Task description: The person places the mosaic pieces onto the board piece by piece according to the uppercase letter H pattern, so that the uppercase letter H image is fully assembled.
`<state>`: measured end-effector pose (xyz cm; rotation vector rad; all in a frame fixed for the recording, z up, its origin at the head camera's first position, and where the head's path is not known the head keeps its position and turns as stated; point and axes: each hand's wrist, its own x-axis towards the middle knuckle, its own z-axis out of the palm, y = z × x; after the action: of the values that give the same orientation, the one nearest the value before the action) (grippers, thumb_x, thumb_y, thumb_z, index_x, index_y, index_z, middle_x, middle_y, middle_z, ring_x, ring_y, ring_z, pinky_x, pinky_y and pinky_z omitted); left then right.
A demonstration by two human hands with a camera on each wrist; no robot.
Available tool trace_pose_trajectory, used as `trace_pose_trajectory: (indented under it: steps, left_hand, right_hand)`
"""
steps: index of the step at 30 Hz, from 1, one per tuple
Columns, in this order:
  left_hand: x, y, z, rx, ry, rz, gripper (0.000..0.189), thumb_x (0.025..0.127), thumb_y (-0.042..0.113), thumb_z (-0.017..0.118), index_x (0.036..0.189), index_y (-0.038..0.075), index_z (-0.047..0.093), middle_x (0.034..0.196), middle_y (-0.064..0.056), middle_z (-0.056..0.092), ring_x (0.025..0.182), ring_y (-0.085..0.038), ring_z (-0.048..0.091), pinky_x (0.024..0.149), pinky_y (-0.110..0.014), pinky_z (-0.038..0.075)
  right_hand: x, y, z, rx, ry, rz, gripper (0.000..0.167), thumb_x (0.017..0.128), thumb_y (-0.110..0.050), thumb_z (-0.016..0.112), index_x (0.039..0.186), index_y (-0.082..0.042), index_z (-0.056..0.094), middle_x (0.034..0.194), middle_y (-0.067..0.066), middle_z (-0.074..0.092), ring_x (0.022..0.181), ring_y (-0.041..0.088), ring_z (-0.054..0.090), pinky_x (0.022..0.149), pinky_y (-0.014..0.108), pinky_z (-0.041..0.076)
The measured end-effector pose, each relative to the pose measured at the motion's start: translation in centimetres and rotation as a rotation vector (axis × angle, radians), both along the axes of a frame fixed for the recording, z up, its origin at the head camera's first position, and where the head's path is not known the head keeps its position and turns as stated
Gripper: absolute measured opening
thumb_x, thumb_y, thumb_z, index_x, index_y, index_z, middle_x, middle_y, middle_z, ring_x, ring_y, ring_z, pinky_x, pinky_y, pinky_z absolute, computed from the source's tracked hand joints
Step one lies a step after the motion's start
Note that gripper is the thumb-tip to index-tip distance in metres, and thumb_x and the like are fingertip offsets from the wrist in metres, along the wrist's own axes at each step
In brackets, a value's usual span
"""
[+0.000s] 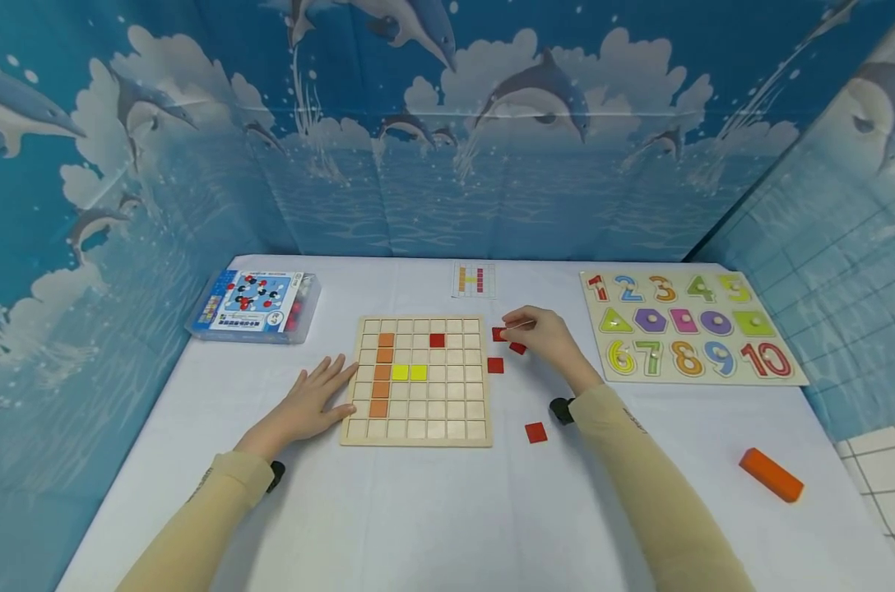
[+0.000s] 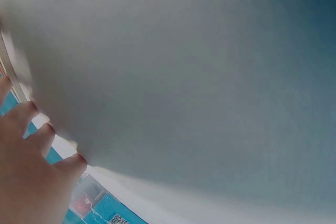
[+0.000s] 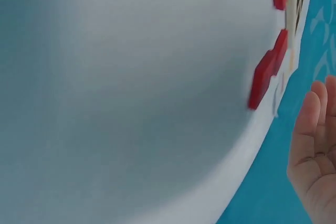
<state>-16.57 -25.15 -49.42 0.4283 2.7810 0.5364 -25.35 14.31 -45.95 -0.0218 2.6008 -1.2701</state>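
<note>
A wooden grid board [image 1: 451,437] lies on the table, carrying a column of orange tiles [image 1: 382,372], two yellow tiles [image 1: 409,372] and one red tile [image 1: 437,340]. Fingers spread, my left hand [image 1: 310,404] rests at the board's left edge, its fingertips touching the frame. Beyond the right edge, my right hand [image 1: 542,335] hovers over loose red tiles [image 1: 517,348]. In the right wrist view its fingers [image 3: 307,114] look relaxed, with no tile visible in them. Two more red tiles lie nearer me, one beside the board [image 1: 495,365] and one lower down [image 1: 536,432].
Behind the board lies a small printed pattern card [image 1: 474,280]. A clear plastic box [image 1: 255,304] with a blue label stands at the back left. On the right are a number and shape puzzle board [image 1: 692,327] and an orange block [image 1: 772,475].
</note>
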Motion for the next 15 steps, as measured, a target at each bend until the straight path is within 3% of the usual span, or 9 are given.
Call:
trace_pose_trajectory:
  steps: [5,15]
  left_hand:
    - [0.0,0.0,-0.1,-0.004,0.003,0.002,0.072,0.097,0.039,0.060,0.156,0.015,0.028,0.164,-0.017,0.018,0.151,-0.042,0.009,0.118,-0.068,0.005]
    - [0.0,0.0,-0.1,-0.008,0.000,0.000,0.072,0.097,0.041,0.059,0.156,0.015,0.028,0.164,-0.017,0.018,0.151,-0.042,0.009,0.118,-0.068,0.005]
  right_hand:
    - [0.1,1.3,-0.7,0.009,-0.022,-0.026,0.037,0.093,-0.026,0.068,0.126,-0.010,0.062,0.122,0.013,0.064,0.108,0.028,0.059,0.096,0.041,0.052]
    - [0.1,2.0,-1.2,0.019,-0.029,-0.044,0.040,0.093,-0.024,0.067,0.129,-0.007,0.060,0.126,0.016,0.063,0.112,0.031,0.058,0.097,0.044,0.051]
